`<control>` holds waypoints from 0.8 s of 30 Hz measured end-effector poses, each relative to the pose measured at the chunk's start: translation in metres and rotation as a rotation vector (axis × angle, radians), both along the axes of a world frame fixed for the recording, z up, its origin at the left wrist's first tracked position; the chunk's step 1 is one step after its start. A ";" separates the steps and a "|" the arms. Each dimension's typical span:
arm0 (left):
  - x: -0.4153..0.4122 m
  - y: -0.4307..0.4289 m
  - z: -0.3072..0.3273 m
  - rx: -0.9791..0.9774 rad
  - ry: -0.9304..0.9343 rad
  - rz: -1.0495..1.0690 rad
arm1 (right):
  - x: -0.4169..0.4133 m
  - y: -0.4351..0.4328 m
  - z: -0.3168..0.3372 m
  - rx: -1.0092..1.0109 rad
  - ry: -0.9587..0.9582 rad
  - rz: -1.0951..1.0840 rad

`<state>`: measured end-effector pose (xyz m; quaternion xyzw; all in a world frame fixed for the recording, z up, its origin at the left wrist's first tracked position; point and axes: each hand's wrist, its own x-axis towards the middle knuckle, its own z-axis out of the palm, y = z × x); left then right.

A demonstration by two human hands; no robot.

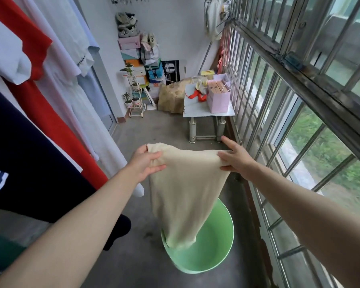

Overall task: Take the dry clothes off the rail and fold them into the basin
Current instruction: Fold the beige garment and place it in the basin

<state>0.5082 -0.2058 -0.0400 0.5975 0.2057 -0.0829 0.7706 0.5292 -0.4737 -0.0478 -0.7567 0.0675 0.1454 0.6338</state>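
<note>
Cloth (pixel 183 190), one cream piece, hangs above one green basin (pixel 216 250); two hands pinch its top edge, left hand (pixel 146 163) and right hand (pixel 235 159), one corner each.

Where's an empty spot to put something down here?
Bare: the concrete floor between the green basin, under the cream garment, and the small metal table; also that table's near-left corner. Crowded: the back wall, with shoe boxes and a plant stand, and the table's right, with a pink bag.
</note>
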 end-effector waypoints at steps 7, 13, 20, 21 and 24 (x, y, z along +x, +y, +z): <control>-0.007 0.007 0.000 0.313 -0.064 -0.024 | 0.002 0.015 -0.002 -0.739 -0.133 0.420; -0.018 0.008 0.002 0.638 0.036 -0.277 | 0.004 0.010 -0.009 -1.089 -0.335 0.453; -0.014 -0.007 -0.012 1.370 0.022 -0.506 | 0.001 0.001 -0.009 -1.213 -0.389 0.377; -0.014 -0.008 -0.011 1.418 0.021 -0.511 | 0.003 -0.004 -0.010 -1.172 -0.395 0.357; -0.010 -0.001 -0.009 1.453 -0.004 -0.469 | 0.006 -0.014 -0.015 -0.964 -0.338 0.286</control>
